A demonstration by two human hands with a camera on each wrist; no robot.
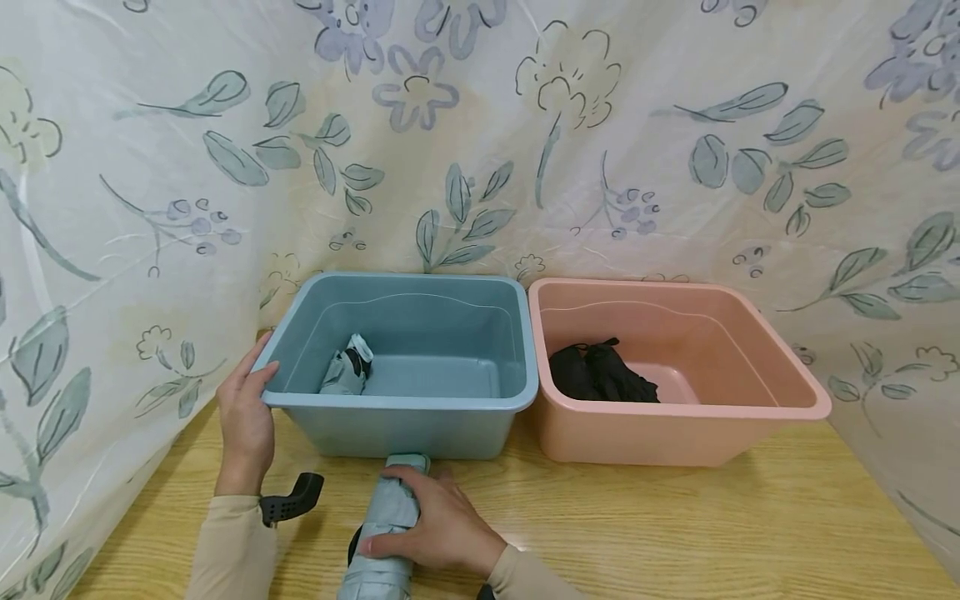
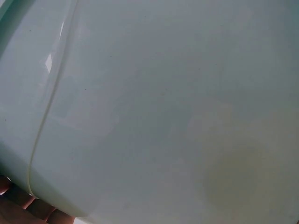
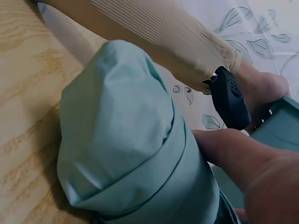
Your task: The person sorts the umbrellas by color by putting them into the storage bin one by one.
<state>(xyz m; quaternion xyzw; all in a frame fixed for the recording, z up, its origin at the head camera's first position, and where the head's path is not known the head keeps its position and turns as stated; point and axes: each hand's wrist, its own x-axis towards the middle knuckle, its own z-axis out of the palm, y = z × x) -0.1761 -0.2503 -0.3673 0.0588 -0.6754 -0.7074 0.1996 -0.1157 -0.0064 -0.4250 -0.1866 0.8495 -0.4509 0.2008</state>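
My left hand (image 1: 249, 417) grips the left rim of a blue plastic bin (image 1: 405, 429), thumb over the edge. In the left wrist view, fingers (image 2: 39, 209) show beside the bin's pale wall (image 2: 154, 102). My right hand (image 1: 450, 521) holds a rolled, pale teal folded umbrella (image 1: 382, 533) in front of the bin, thumb and fingers around its sides. Its wrapped fabric (image 3: 126, 135) fills much of the right wrist view. Inside the blue bin, at the left, lies a smaller pale teal fabric bundle (image 1: 345, 371) with a black part.
A pink bin (image 1: 675, 429) stands close to the right of the blue one, with a black fabric bundle (image 1: 600, 372) at its left. Both bins rest on a wood-grain table (image 1: 637, 533). A floral sheet (image 1: 480, 150) hangs behind and along the sides.
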